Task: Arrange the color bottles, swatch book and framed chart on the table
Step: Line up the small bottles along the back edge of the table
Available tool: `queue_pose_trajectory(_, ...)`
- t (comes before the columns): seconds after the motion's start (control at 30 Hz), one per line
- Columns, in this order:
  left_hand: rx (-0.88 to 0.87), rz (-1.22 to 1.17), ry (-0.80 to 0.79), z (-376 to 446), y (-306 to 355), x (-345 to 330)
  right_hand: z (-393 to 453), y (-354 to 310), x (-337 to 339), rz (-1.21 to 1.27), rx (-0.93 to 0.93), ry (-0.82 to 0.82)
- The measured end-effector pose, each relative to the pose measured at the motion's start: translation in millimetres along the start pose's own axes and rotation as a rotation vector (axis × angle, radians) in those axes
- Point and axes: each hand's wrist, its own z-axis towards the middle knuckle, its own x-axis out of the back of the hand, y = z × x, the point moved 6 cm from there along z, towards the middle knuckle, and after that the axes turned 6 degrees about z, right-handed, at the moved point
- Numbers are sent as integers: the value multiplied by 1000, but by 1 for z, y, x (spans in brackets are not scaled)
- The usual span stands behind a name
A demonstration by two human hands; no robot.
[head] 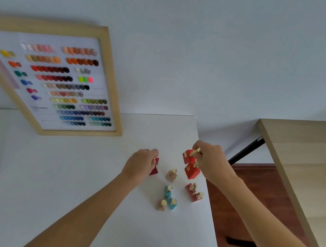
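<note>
Head view: left hand (142, 162) grips a dark red bottle (154, 168) on the white desk (67, 183). Right hand (211, 160) pinches a red bottle (188, 155) aloft. Framed chart (60, 80) leans against the wall, behind-left.

The framed chart (60, 80), leaning at the far left of the table, carries the only print in view. Faint grey marks sit at its lower left beside the blue swatch rows, and a thin script-like line sits at its right, but both are too small and blurred to read. The bottles show no legible labels.
</note>
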Motion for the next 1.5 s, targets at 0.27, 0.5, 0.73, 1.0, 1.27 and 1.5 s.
queue_pose_trajectory(0.27, -4, 35, -12, 53, -3, 8, 79, 2, -14, -117, 120, -65)
queue_pose_trajectory(0.5, 3, 81, -19, 94, 0, -9, 120, 4, -34, -213, 224, -132)
queue_pose_trajectory(0.73, -32, 132, -14, 117, 4, -23, 132, 5, -42, -294, 326, -167)
queue_pose_trajectory(1.0, -52, 136, -16, 116, 1, -33, 131, 14, -50, -280, 344, -159)
queue_pose_trajectory(1.27, -60, 60, 44, 108, 2, -36, 110, 18, -57, -119, 301, -110)
queue_pose_trajectory(1.5, 66, -93, 74, 99, -6, -44, 100, 8, -69, -28, 315, -21)
